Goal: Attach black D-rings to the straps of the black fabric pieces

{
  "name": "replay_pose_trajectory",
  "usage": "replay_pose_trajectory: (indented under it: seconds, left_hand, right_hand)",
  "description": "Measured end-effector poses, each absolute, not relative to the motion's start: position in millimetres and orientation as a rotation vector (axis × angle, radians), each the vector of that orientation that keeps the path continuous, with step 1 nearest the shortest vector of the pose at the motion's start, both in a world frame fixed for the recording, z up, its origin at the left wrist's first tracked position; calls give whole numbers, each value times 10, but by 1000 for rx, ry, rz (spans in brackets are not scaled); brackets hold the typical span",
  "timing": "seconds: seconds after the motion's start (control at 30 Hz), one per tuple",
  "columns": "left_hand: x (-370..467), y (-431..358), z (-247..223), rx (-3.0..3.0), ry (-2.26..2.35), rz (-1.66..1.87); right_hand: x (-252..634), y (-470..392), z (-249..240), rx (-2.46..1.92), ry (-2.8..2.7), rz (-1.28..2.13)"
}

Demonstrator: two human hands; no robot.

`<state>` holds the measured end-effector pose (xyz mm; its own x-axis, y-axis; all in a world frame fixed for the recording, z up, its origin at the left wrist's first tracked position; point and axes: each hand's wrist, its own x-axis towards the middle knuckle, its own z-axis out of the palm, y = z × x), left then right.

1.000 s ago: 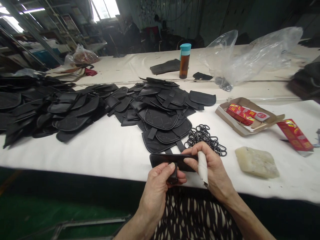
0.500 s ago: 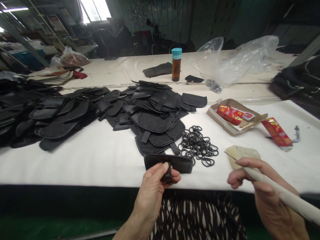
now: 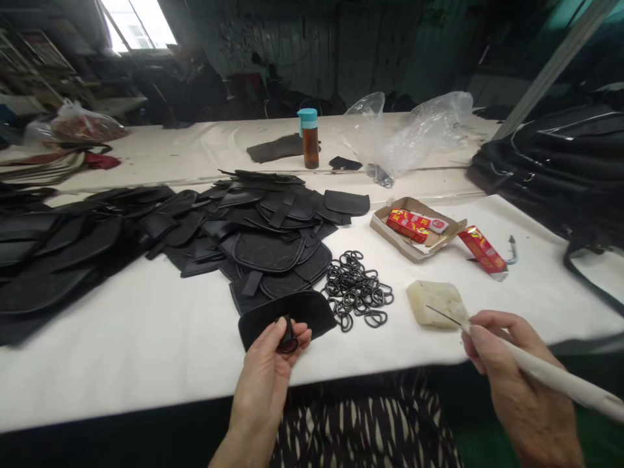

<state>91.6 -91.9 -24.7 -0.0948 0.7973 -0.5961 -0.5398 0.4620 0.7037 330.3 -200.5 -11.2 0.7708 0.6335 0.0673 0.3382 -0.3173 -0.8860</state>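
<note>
Between the thumb and fingers of my left hand point(image 3: 270, 374), a small strap loop point(image 3: 289, 333) is pinched. It belongs to a black leather flap point(image 3: 314, 313) with a rounded edge, held tilted over the table's front; a dark ring seems to sit at the loop's lower end. My right hand point(image 3: 521, 383) grips an awl-like tool point(image 3: 550, 377) with a long pale handle and a thin dark tip. That tip appears in front of a yellowish, wax-like block point(image 3: 433, 302); whether they touch I cannot tell. Black metal D-rings point(image 3: 358, 289) lie heaped between my hands.
Black leather pieces point(image 3: 268, 250) are piled at the centre and left. Behind the rings sits an open cardboard box point(image 3: 390, 242) holding red packets, with another red packet point(image 3: 482, 250) beside it. Farther back are a bottle point(image 3: 311, 146), a plastic bag point(image 3: 414, 136) and a black bag point(image 3: 560, 162).
The view has turned right. The flap in my left hand has tilted, showing more of its broad face. My right fingers have closed in around the tool, and its tip now overlaps the block.
</note>
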Motion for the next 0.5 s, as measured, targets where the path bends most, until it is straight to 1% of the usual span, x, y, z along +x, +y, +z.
replay_pose_trajectory:
  seconds: [0.13,0.4,0.5]
  left_hand:
    - [922,-972,-258,339,1239,1142]
    - [856,-829,-257,248,1311,983]
    - [866,-796,-252,275,1323,978]
  right_hand:
    - [3304,-1998,-61,-1920,-771,342]
    - [3432,-1888,5,-1977,-813,158]
    - [3454,-1831,-27,-1976,-876,105]
